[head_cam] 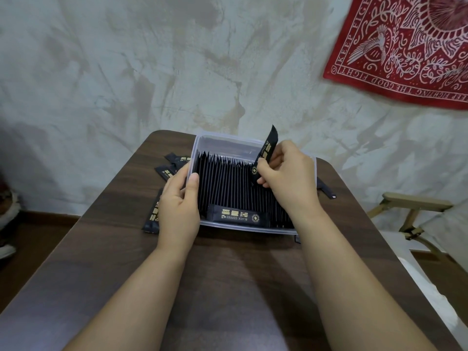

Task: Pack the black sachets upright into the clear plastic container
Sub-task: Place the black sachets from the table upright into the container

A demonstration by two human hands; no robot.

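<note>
Now right hand (286, 173) pinches tilted sachet (266, 153); left hand (179, 198) grips container (228, 137) left wall; room behind row (228, 183).

Dark wood-grain table (240, 274) with rounded corners against a mottled grey-white wall (126, 59). Red patterned cloth (405, 46) with white lettering hung on it, upper right. Pale wooden chair frame (415, 205) near the table's right edge.

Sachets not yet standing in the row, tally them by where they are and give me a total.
Held sachet in the right hand: 1
Sideways sachet against the container front: 1
Loose sachets on the table, left: 3
Right-side sachets, one barely showing: 2
Total: 7
</note>
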